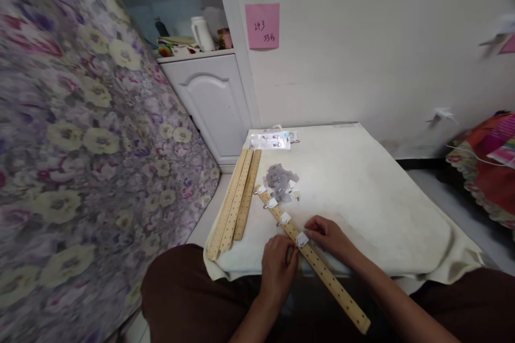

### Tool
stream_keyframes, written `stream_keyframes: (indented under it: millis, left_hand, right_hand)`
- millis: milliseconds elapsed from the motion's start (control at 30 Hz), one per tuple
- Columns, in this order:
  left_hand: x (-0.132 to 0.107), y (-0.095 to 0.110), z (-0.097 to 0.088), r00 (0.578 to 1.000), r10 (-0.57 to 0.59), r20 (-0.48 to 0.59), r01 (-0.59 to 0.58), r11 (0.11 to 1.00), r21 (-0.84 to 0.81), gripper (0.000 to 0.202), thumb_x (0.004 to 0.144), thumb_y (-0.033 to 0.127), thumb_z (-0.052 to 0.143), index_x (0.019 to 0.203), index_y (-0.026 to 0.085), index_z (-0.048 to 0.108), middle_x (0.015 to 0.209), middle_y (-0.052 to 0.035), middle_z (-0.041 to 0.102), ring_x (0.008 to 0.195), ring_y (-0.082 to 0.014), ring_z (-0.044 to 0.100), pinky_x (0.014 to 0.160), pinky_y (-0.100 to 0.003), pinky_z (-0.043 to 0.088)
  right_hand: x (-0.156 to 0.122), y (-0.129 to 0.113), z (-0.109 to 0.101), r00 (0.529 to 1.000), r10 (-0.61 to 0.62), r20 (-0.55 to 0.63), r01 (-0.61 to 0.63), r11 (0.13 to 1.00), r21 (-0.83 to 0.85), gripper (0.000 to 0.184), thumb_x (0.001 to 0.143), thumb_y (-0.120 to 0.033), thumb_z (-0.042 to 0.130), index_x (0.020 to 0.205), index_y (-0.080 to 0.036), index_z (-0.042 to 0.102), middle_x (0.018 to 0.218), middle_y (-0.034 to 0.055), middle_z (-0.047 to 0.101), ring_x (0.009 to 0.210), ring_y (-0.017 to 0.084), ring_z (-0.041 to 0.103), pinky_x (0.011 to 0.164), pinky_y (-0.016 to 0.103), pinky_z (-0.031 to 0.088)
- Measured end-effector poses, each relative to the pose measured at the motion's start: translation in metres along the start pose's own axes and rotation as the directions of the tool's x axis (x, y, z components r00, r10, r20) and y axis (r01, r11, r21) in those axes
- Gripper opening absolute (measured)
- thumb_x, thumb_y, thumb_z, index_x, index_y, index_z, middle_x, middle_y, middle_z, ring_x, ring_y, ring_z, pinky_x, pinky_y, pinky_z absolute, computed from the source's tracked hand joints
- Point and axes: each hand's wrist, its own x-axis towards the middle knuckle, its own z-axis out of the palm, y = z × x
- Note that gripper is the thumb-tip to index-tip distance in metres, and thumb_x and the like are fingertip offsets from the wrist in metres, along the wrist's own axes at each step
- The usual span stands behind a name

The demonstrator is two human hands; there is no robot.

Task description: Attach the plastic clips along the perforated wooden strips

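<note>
Lower centre of the frame: a long perforated wooden strip [326,275] lies diagonally on a cloth-covered table [362,187]. The left hand [277,270] and right hand [330,236] both pinch a small white hook [301,239] on it. The strip looks light and stiff, best gripped beside the hook.

A long pale wooden strip [317,268] punched with rows of holes lies diagonally over the near edge of the white cloth-covered table [362,182], its lower end overhanging. Four small white plastic hooks [285,218] sit along its upper half.
</note>
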Motion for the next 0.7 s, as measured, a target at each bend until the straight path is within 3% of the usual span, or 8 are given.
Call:
stream_keyframes:
  millis: [167,267,400,567,700]
  left_hand:
    - [-0.001,-0.001,-0.002,1.0,0.009,0.012,-0.009,1.0,0.0,0.007,0.082,0.017,0.052,0.084,0.021,0.057,0.085,-0.0033,0.06,0.084,-0.0196,0.054,0.075,-0.032,0.042]
    - [-0.002,-0.003,-0.001,1.0,0.015,0.007,-0.015,1.0,-0.018,0.008,0.081,0.016,0.051,0.086,0.021,0.056,0.086,-0.0036,0.059,0.085,-0.0195,0.054,0.076,-0.033,0.043]
    - [-0.005,-0.007,0.001,0.999,0.037,-0.021,-0.038,0.997,-0.069,0.012,0.082,0.014,0.049,0.089,0.021,0.055,0.088,-0.0039,0.059,0.086,-0.0188,0.055,0.077,-0.032,0.045]
    - [-0.007,-0.011,0.001,0.997,0.052,-0.06,-0.059,0.99,-0.13,0.018,0.083,0.011,0.042,0.09,0.02,0.055,0.087,-0.0043,0.059,0.083,-0.0179,0.056,0.074,-0.03,0.046]
    - [-0.006,-0.013,0.001,0.996,0.047,-0.073,-0.059,0.983,-0.174,0.019,0.084,0.01,0.041,0.089,0.021,0.056,0.085,-0.0039,0.059,0.081,-0.017,0.056,0.073,-0.028,0.046]
  right_hand:
    - [-0.002,0.001,-0.006,0.999,-0.01,-0.046,0.011,1.0,0.013,0.01,0.076,-0.028,0.056,0.081,-0.019,0.056,0.059,-0.0064,0.05,0.044,0.008,0.044,0.043,0.02,0.035]
    - [0.007,0.0,-0.01,0.986,-0.081,-0.148,0.066,0.992,-0.105,0.012,0.078,-0.031,0.053,0.081,-0.019,0.057,0.058,-0.0056,0.051,0.047,0.01,0.048,0.047,0.022,0.039]
    - [0.037,0.0,-0.012,0.948,-0.183,-0.261,0.109,0.955,-0.274,0.018,0.079,-0.032,0.051,0.087,-0.019,0.06,0.063,-0.0028,0.055,0.056,0.014,0.053,0.056,0.025,0.042]
    - [0.079,-0.004,-0.006,0.923,-0.208,-0.323,0.097,0.94,-0.328,0.026,0.074,-0.035,0.057,0.094,-0.019,0.061,0.073,-0.001,0.057,0.066,0.016,0.054,0.065,0.028,0.042]
    - [0.095,-0.01,0.006,0.898,-0.196,-0.393,0.05,0.935,-0.352,0.033,0.064,-0.033,0.068,0.094,-0.021,0.061,0.082,0.0,0.056,0.074,0.017,0.052,0.07,0.029,0.039]
